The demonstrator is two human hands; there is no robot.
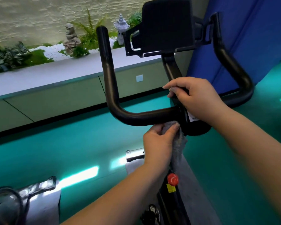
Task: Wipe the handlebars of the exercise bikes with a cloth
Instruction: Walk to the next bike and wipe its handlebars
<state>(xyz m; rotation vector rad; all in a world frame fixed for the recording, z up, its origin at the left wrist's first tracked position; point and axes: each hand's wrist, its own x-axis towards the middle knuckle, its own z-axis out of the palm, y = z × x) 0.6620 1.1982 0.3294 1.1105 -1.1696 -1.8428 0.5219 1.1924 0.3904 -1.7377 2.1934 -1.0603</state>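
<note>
The black handlebar (113, 101) of an exercise bike curves up on the left and right of a central stem. A grey cloth (179, 143) is looped around the stem's hub. My left hand (159, 142) pinches the cloth's lower end just under the left bar, where the cloth hangs down. My right hand (196, 98) grips the cloth's upper end against the stem, above the hub. A little grey cloth shows by its fingertips. The middle of the cloth is hidden behind the hub.
A black console screen (167, 25) stands on the stem above the hands. A red knob (172, 179) sits on the frame below. Another machine (23, 200) is at the lower left. A low ledge with plants and stone figures (71, 38) runs behind; a blue panel (250, 38) is at right.
</note>
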